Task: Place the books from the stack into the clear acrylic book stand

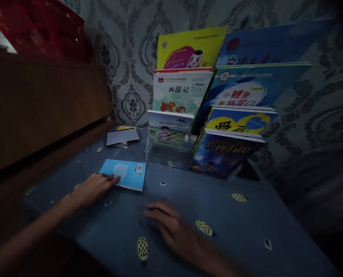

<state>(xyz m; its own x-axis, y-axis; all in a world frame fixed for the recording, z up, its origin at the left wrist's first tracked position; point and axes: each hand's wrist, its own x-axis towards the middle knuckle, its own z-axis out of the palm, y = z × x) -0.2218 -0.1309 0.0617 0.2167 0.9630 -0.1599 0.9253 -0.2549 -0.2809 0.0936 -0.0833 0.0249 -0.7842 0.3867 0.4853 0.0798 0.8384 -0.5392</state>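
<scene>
My left hand (97, 186) rests its fingertips on the near left part of a thin light-blue book (131, 175). The book lies flat on the cloth, and a barcode shows near its right end. My left fingers are stretched out and do not wrap round it. To the right and closer to me, my right hand (168, 222) hovers over or lies on the cloth, slightly blurred; which of the two I cannot tell. Its fingers are partly bent and apart, with nothing seen in them.
A clear stand (171, 154) holds picture books, among them a small landscape-covered book (169, 129) and a dark blue book (225, 154). A few flat books (122, 135) lie at the back left. A wooden cabinet (44, 100) bears a red basket (41, 30). Patterned cloth (183, 192) covers the surface.
</scene>
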